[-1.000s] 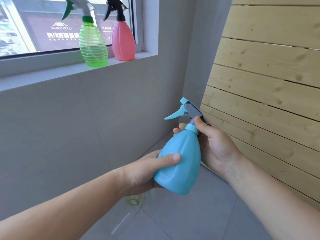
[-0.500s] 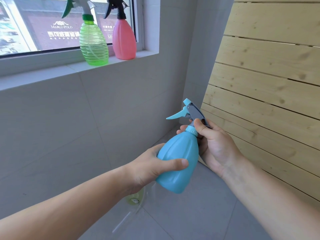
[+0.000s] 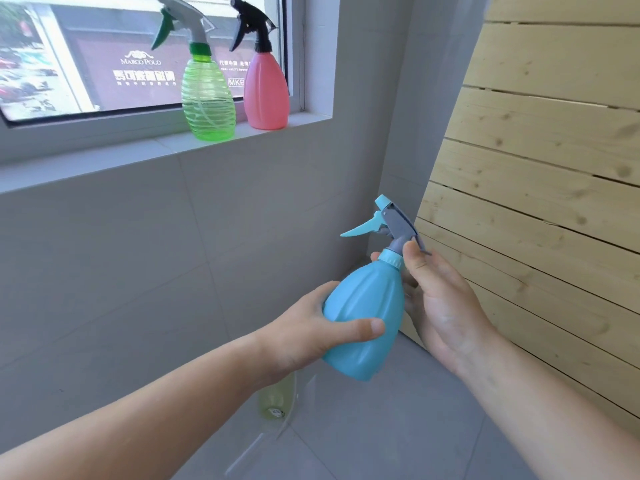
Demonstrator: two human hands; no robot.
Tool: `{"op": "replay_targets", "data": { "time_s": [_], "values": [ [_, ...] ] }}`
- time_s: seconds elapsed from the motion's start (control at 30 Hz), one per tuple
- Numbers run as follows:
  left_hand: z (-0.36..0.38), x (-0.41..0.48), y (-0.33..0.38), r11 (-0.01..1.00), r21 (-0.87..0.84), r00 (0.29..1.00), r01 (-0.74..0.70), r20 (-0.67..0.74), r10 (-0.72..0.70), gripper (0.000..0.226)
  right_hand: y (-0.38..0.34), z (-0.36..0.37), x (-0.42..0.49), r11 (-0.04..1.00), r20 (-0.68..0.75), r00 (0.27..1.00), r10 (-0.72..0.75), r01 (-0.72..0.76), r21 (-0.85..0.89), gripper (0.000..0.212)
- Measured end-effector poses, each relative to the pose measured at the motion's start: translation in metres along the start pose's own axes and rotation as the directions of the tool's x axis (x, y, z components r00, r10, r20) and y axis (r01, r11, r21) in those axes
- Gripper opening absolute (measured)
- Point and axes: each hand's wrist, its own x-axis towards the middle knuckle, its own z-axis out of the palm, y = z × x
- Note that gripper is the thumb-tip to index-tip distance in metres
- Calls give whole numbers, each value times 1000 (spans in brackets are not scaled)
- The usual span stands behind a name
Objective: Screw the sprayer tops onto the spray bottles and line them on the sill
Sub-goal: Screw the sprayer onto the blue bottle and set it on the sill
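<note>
The person holds the blue bottle (image 3: 367,313) in the air, well below the sill (image 3: 104,164) and out past its right end, in the corner where the tiled wall (image 3: 138,271) meets pale wooden slats (image 3: 536,168). The bottle tilts, base toward the person, neck up and away. The left hand (image 3: 311,334) grips its fat lower body from the left, thumb laid across the near side, fingers wrapped round behind. The right hand (image 3: 440,306) pinches the neck of the top (image 3: 394,225): the thumb presses the grey stem just above the ribbed blue collar, and one fingertip shows on the far side. The top sits on the bottle's mouth, its blue trigger pointing left, toward the wall under the sill. Whether the collar is screwed fully down I cannot tell.

On the sill, at its right end, two bottles stand upright with tops on: a pink bottle (image 3: 266,91) with a black top nearest the side frame of the window (image 3: 86,46), and a green bottle (image 3: 207,102) with a grey and green top just beside it on the left; whether they touch I cannot tell. Both triggers point left. On the floor (image 3: 381,427) under the sill, partly hidden by the left wrist, lies a pale yellowish thing (image 3: 277,396), too blurred to name.
</note>
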Motion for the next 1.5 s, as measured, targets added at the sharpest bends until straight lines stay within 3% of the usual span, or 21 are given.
{"op": "replay_targets", "data": {
  "time_s": [0.1,0.23,0.43,0.63,0.8,1.03,1.5],
  "values": [
    [-8,2,5,997,-64,992,-47,-118,39,65,3,1,-5,993,42,999,-3,8,-121,37],
    [-23,-4,15,992,-47,954,-121,-280,103,57,10,15,-18,959,185,983,-16,68,-277,45],
    [-42,-19,29,975,-67,937,-210,-299,182,36,4,47,-14,949,275,960,-57,138,-285,56],
    [-86,-32,67,931,176,844,-320,-394,364,53,-22,100,20,930,370,915,-159,265,-255,57],
    [-158,-40,104,892,229,774,-389,-444,452,54,-44,171,61,872,421,867,-266,403,-279,63],
    [-236,-47,129,898,353,711,-262,-558,427,40,-48,260,115,751,432,812,-392,554,-360,67],
    [-298,-30,127,920,353,670,-169,-644,370,41,-20,322,155,697,336,830,-444,556,-453,62]
  ]
}}
